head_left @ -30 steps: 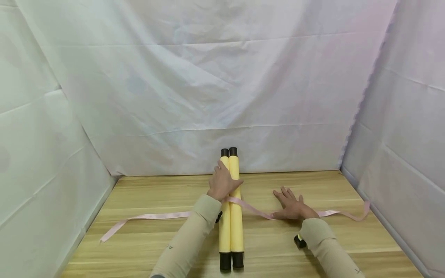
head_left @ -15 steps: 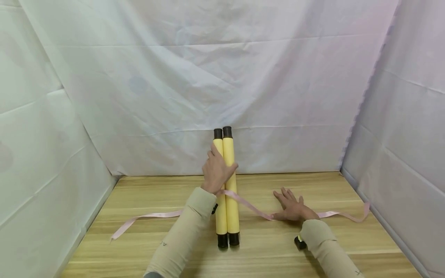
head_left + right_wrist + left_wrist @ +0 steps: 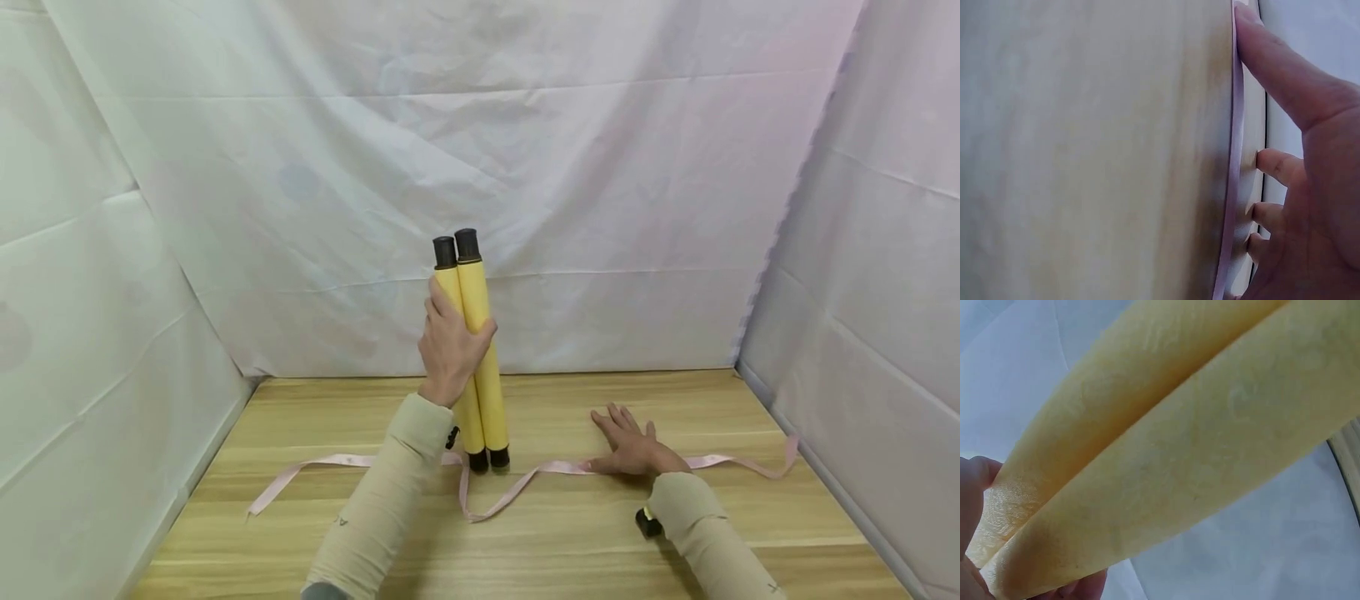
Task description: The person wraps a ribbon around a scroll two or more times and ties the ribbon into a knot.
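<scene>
Rods (image 3: 489, 379) gripped together in left hand (image 3: 452, 350); right hand (image 3: 632, 450) spread on table (image 3: 585, 542), across pink ribbon (image 3: 558, 467).

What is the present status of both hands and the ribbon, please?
Left hand grips two yellow tubes. Right hand spread on table, over pink ribbon. Left sleeve hides part of ribbon.

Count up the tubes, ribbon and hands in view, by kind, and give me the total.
Yellow tubes with black ends: 2
Pink ribbon: 1 (partly hidden, counted as one length)
Hands: 2, the left hand and the right hand
Total: 5
</scene>
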Motion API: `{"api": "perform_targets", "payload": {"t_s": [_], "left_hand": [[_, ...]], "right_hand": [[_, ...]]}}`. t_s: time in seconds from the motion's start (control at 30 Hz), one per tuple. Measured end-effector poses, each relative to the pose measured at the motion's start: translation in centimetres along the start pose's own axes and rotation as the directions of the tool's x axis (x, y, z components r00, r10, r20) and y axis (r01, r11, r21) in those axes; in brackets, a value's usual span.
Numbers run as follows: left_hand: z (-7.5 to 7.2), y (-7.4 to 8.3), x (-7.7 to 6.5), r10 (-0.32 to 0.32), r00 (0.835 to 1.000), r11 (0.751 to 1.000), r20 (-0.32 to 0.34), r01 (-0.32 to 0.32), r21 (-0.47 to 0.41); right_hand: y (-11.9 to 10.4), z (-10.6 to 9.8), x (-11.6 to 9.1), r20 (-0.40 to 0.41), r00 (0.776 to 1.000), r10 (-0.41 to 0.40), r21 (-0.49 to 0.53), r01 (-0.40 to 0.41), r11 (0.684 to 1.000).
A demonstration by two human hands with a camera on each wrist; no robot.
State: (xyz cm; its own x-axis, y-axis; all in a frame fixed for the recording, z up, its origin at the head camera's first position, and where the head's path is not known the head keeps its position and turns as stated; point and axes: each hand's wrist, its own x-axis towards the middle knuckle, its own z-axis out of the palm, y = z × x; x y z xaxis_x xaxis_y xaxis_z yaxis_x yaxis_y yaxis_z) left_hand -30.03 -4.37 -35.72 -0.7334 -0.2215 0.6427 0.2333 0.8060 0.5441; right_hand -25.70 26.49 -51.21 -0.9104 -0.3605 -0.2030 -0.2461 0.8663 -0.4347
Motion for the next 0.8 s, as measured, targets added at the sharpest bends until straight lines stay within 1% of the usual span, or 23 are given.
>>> {"api": "perform_targets", "payload": {"t_s": [0.1,0.2,0.33,0.43,0.5,0.57,0.63,0.67,0.73,0.8], "left_hand": [[-0.4,-0.2,0.5,-0.012,0.999,1.0,-0.033,0.011,-0.014],[-0.9,-0.5,0.9,-0.036,0.998,0.999,-0.046,0.035,-0.024],[-1.6,-0.9,1.2,-0.064,0.998,0.998,-0.02,0.063,-0.03],[-2.0,-1.2,1.3,-0.086,0.996,0.996,0.015,0.087,-0.033],[-2.2,-1.4,1.2,-0.103,0.994,0.994,0.039,0.105,-0.039],[-2.4,-1.7,1.2,-0.121,0.991,0.992,0.065,0.123,-0.035],[-2.5,-1.9,1.1,-0.135,0.986,0.99,0.094,0.138,-0.03],[-2.5,-2.1,1.1,-0.14,0.984,0.989,0.11,0.143,-0.024],[-2.6,-2.4,1.0,-0.154,0.977,0.987,0.148,0.158,-0.01],[-2.8,-2.8,0.8,-0.168,0.968,0.985,0.188,0.171,0.0]], "right_hand": [[0.1,0.0,0.2,-0.001,1.0,-0.006,-0.004,0.006,1.0],[0.3,-0.2,0.4,0.007,1.0,-0.014,-0.011,0.014,1.0],[1.0,-0.8,0.2,0.011,0.998,-0.058,-0.007,0.058,0.998],[1.6,-1.6,0.0,0.041,0.994,-0.1,-0.007,0.1,0.995],[1.6,-2.1,-0.2,0.049,0.991,-0.127,-0.004,0.128,0.992],[1.0,-2.2,-0.2,0.021,0.986,-0.168,0.001,0.168,0.986],[-0.3,-1.9,-0.3,-0.033,0.976,-0.214,-0.007,0.214,0.977],[-1.2,-1.6,-0.3,-0.06,0.968,-0.245,-0.01,0.245,0.97],[-3.1,-0.7,-0.1,-0.096,0.942,-0.322,-0.035,0.32,0.947],[-5.3,0.3,0.0,-0.086,0.911,-0.403,-0.054,0.399,0.915]]}}
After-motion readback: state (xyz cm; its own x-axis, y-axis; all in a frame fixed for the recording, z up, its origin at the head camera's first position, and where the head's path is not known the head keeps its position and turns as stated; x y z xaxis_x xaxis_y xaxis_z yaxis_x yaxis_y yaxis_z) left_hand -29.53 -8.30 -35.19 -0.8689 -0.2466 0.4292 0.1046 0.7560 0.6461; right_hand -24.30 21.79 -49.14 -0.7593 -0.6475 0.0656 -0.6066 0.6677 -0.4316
